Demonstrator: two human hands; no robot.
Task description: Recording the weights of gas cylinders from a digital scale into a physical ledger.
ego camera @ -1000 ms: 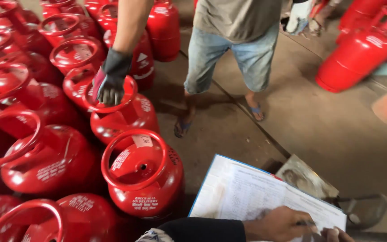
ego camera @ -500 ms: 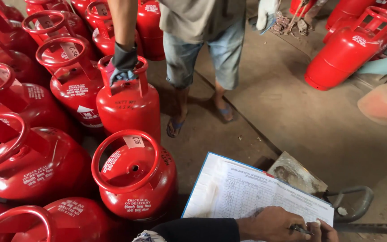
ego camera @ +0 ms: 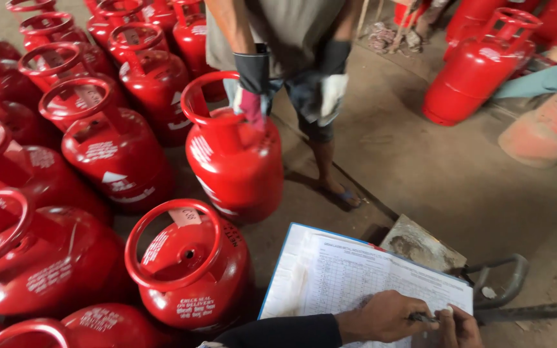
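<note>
Pinned the printed form (ego camera: 356, 277) flat on its blue clipboard, low beside the red gas cylinders (ego camera: 188, 270), with the half-curled left hand (ego camera: 381, 316) holding nothing, pinched a pen (ego camera: 423, 317) in the closed right hand (ego camera: 460, 327) over the bottom rows, entries too small to read.

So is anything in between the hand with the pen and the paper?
Nothing visible. The right hand holds the pen right over the printed sheet on the blue clipboard, and the left hand rests on the sheet beside it. The red cylinders stand off to the side.
</note>
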